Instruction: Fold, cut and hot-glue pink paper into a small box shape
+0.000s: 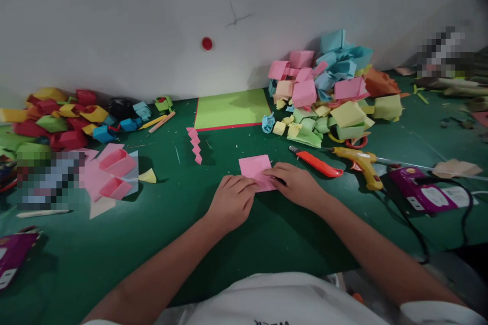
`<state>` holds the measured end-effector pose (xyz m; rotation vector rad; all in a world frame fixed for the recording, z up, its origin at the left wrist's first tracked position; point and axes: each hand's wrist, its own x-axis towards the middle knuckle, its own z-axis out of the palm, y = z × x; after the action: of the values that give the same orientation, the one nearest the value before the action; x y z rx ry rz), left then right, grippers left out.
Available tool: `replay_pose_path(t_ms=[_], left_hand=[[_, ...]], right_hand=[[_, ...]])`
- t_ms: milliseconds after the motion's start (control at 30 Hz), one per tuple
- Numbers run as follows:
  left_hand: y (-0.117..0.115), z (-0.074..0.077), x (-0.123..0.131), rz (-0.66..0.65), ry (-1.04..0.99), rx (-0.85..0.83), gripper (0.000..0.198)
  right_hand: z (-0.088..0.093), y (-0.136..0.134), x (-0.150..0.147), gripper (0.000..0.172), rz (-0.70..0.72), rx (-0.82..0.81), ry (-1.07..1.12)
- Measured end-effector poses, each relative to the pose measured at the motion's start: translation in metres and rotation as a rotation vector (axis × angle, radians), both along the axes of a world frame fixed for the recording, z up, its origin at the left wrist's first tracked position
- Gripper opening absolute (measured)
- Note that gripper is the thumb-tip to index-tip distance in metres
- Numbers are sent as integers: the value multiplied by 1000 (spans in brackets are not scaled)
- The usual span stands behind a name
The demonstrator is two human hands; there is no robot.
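Left hand (232, 200) lies with its fingers together on the near left part of a pink sheet (253, 164); whether it pinches or only presses, I cannot tell. Across from it, the right hand (293, 184) seems to grip the sheet's right side between thumb and finger. The sheet is on the table (267, 244), midway between its far edge at the wall and its near edge. By my judgement the step is a fold or crease; the next move calls for matched edges and firm, even pressure. A red-orange cutter (319, 163) lies just beyond the right hand, its metal tip near the sheet, so reaching that way needs care. Toward the far edge are a green card (232, 109) and a heap of folded paper (305, 92); a yellow glue gun (358, 162) lies further right.
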<state>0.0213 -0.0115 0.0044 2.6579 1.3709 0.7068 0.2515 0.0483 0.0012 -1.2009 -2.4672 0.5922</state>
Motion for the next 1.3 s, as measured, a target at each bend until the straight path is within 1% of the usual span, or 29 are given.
replay_pose_path(t_ms=[200, 300, 467, 567, 667, 833, 1300], left_hand=[[1, 0, 1, 50, 16, -60, 29], [1, -1, 1, 69, 22, -70, 29], [1, -1, 2, 63, 42, -62, 29], [1, -1, 2, 64, 53, -58, 29], [1, 0, 2, 63, 59, -53, 28], [1, 0, 2, 57, 64, -45, 28], [0, -6, 0, 63, 69, -13, 27]], right_hand=[[1, -3, 0, 34, 0, 128, -81], [3, -5, 1, 34, 7, 175, -87], [2, -6, 1, 40, 106, 204, -48], [0, -5, 0, 42, 166, 199, -46], [-2, -4, 0, 43, 187, 168, -44], [-3, -3, 0, 41, 186, 139, -55], [-7, -2, 2, 39, 170, 143, -72]])
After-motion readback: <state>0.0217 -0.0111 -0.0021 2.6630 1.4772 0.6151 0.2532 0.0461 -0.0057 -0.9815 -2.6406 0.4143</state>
